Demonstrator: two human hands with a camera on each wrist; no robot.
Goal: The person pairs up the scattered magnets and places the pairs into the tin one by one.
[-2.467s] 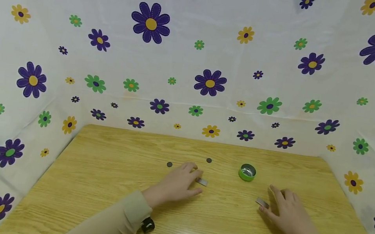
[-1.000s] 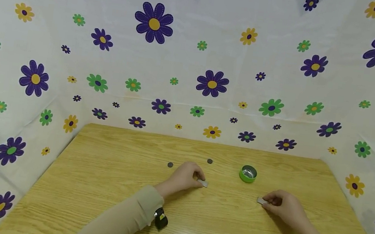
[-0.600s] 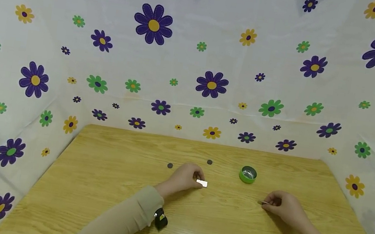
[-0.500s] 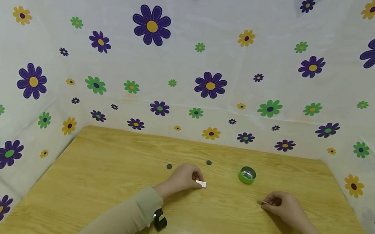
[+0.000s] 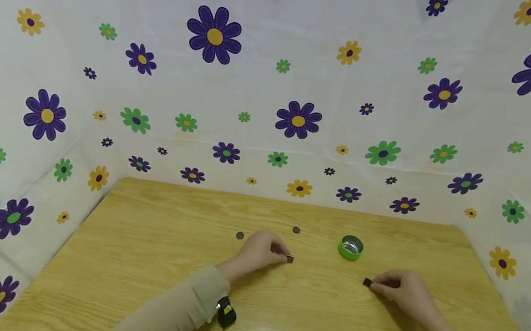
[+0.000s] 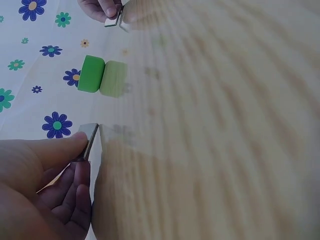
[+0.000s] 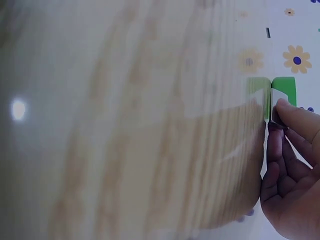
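My left hand (image 5: pixel 259 251) pinches a small flat rectangular metal plate (image 5: pixel 289 259) between thumb and fingers, close over the table. In the left wrist view this plate (image 6: pixel 89 132) is tilted, with a shiny face and a thin dark edge. To the right, my right hand (image 5: pixel 402 288) pinches a similar rectangular plate (image 5: pixel 367 282), which looks dark from the head. Its upper face (image 7: pixel 278 102) shines in the right wrist view. The inner end of each plate is hidden by the fingers. Beyond and between the hands stands a round green tin (image 5: pixel 350 248) with a silvery inside.
Two small dark round discs lie on the wooden table (image 5: pixel 157 263): one disc (image 5: pixel 240 235) beyond the left wrist, the other disc (image 5: pixel 296 230) farther back. A white flowered cloth (image 5: pixel 256 86) walls in the table's back and both sides.
Both hands have gone from spread fingers near the plates to pinching them. Since half a second ago the plates have tilted, the left one turning from bright white to dark. The tin and discs stay put.
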